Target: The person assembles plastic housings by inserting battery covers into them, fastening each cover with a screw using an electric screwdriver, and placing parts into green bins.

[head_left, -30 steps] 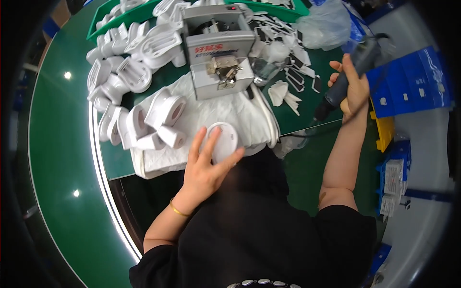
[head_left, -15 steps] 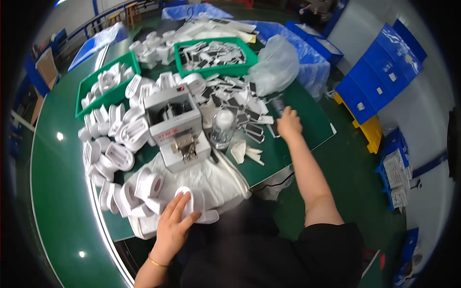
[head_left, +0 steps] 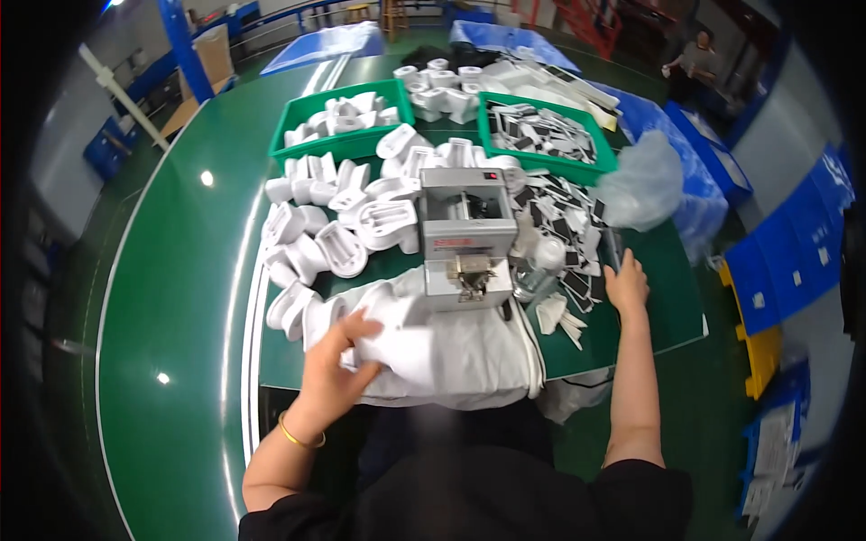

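Note:
My left hand (head_left: 336,365) is closed around a curved white plastic part (head_left: 406,354), blurred by motion, over a white cloth (head_left: 487,347) at the table's near edge. More white plastic parts (head_left: 343,250) crowd the table on the left. At the right, my right hand (head_left: 628,285) has its fingers bent round the near end of a dark elongated tool (head_left: 614,245); its exact kind does not show. Between the hands stands a small grey machine (head_left: 469,225) with a metal fixture (head_left: 474,275) at its front. Beside it is a clear bottle (head_left: 539,268).
Flat black-and-white pieces (head_left: 564,212) lie scattered right of the machine. Behind are a green bin (head_left: 280,144) of white parts and another green bin (head_left: 604,171) of flat pieces. A clear plastic bag (head_left: 645,185) sits at the right. A person (head_left: 699,63) is in the far background.
My view has swung to the right-hand side less, so everything sits further right in it. My left hand has closed on a white part and lifted it. The right hand stays by the dark tool.

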Tool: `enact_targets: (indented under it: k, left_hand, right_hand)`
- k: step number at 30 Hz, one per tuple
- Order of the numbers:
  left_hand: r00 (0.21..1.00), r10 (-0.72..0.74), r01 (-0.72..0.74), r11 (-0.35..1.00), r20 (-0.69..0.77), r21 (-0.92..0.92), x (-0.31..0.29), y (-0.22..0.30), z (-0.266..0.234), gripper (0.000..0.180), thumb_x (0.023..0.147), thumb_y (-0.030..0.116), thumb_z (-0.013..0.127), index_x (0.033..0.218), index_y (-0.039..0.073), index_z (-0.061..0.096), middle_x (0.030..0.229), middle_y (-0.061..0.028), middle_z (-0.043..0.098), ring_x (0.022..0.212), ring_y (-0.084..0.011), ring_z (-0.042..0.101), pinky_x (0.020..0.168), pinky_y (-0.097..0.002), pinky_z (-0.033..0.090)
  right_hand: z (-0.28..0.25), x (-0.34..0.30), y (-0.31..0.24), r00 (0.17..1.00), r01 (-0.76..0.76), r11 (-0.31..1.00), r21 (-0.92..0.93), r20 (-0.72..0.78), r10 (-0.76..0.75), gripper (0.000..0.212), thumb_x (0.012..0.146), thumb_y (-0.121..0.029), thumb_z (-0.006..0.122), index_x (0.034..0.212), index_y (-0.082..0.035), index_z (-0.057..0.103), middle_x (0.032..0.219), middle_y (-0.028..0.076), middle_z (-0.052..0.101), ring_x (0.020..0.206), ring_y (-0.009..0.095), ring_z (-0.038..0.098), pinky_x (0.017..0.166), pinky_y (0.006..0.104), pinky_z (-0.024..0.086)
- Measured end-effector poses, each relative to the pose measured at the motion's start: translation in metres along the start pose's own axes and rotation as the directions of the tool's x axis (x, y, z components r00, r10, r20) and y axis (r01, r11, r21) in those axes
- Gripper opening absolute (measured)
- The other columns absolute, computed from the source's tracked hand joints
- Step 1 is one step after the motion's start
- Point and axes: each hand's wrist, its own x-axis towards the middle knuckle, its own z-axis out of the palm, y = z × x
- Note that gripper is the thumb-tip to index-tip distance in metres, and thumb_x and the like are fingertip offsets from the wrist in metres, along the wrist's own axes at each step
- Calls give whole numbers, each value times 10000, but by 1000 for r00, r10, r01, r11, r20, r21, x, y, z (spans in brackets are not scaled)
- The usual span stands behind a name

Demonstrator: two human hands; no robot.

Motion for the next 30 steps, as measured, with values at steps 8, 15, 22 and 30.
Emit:
enact_targets:
  k: [8, 15, 22, 30]
  left_hand:
    - [877, -376, 214, 863, -298, -458, 133, -96, -84, 525, 844, 65, 748, 1290, -46, 495, 1082, -137, 673, 838, -165, 665, 762, -268, 537]
    - [734, -537, 222, 769, -416, -600, 286, -244, -133, 411, 892, 148, 702, 1161, -114, 534, 1022, -172, 664, 845, -243, 700, 766, -292, 609]
    - [704, -650, 206, 574, -288, -793, 375, -305, -118, 394, 967, 194, 595, 1168, -136, 515, 1069, -225, 632, 913, -309, 685, 776, -349, 614]
    - [766, -626, 316, 566, -147, -761, 360, -258, -123, 427, 981, 85, 527, 1314, -151, 400, 1284, -260, 529, 1138, -343, 607, 973, -373, 546]
  right_hand:
    - [-32, -38, -20, 946, 227, 938, 262, -287, -148, 521, 912, -257, 667, 1371, -62, 517, 1360, 161, 536, 1264, 355, 481, 1056, 443, 386]
    - [-58, -67, -32, 909, 371, 751, 546, -381, -172, 338, 922, -95, 654, 1242, 2, 611, 1167, 138, 634, 1090, 236, 608, 968, 343, 451]
    - [-78, -76, -37, 958, 225, 724, 652, -283, -43, 246, 934, -46, 622, 1170, 19, 642, 1036, 110, 667, 988, 197, 629, 904, 325, 474]
    - [-80, -79, -50, 954, 271, 675, 686, -283, -97, 202, 952, -34, 606, 1136, 34, 654, 1009, 103, 684, 937, 160, 638, 869, 289, 488]
